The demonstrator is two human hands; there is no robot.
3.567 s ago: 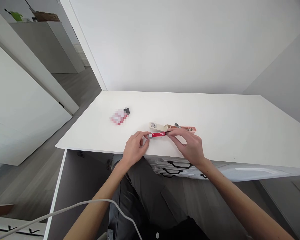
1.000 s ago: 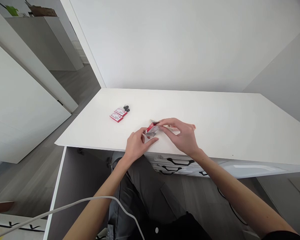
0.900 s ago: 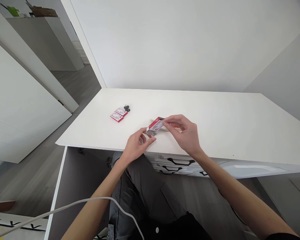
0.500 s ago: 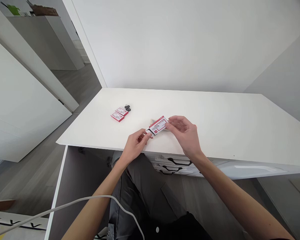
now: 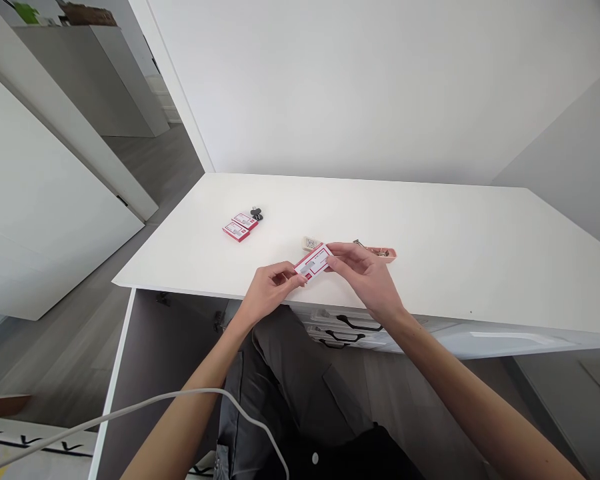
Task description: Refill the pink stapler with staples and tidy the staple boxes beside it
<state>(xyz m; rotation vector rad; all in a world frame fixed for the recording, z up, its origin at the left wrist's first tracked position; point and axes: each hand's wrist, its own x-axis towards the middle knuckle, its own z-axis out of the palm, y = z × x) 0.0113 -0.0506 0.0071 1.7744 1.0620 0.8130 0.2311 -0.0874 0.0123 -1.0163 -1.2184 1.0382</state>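
Both hands hold a small red-and-white staple box (image 5: 313, 262) at a slant above the counter's front part. My left hand (image 5: 274, 287) pinches its lower left end between thumb and fingers. At the upper right end, my right hand (image 5: 363, 273) grips it, thumb on the labelled face. Behind the box and my right fingers lies a pink stapler (image 5: 389, 254) with metal parts showing; its middle is hidden. A pale piece with a printed square code (image 5: 310, 243) shows behind the box; whether it belongs to the stapler I cannot tell.
Two similar red-and-white boxes (image 5: 240, 227) lie side by side at the left of the white counter (image 5: 455, 240). Black binder clips (image 5: 257, 213) sit just behind them. Drawers with black handles (image 5: 357, 325) are below the front edge. A white cable (image 5: 180, 395) crosses the lower left.
The box's dark inner part, which stuck out at the left end, is now out of sight inside the sleeve. The hands have come closer together and lower, uncovering the stapler.
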